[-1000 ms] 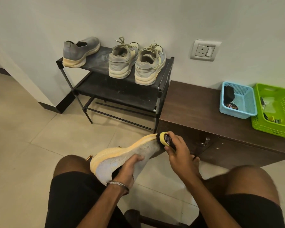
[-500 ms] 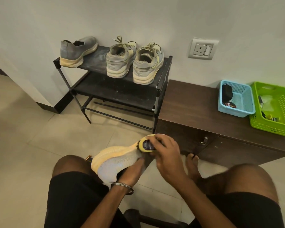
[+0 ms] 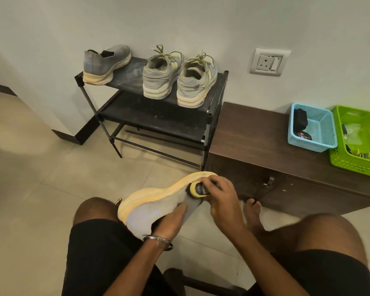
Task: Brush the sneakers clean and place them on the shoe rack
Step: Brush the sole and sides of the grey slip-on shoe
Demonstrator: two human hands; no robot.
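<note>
Plain off-white wall (image 3: 179,22) with one switched socket plate (image 3: 269,61); dark skirting (image 3: 2,88) at its left base. Floor (image 3: 30,199) of pale beige tiles. Low dark-brown wooden cabinet (image 3: 254,142) stands against the wall.

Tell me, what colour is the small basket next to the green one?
The small basket is light blue, seen in the head view.

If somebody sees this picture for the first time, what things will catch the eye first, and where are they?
At the bottom centre, the left hand holds a grey sneaker with a yellow sole over the lap, while the right hand presses a yellow brush on it. Behind, three shoes stand on the top shelf of the black shoe rack. A bright green basket sits far right.
</note>
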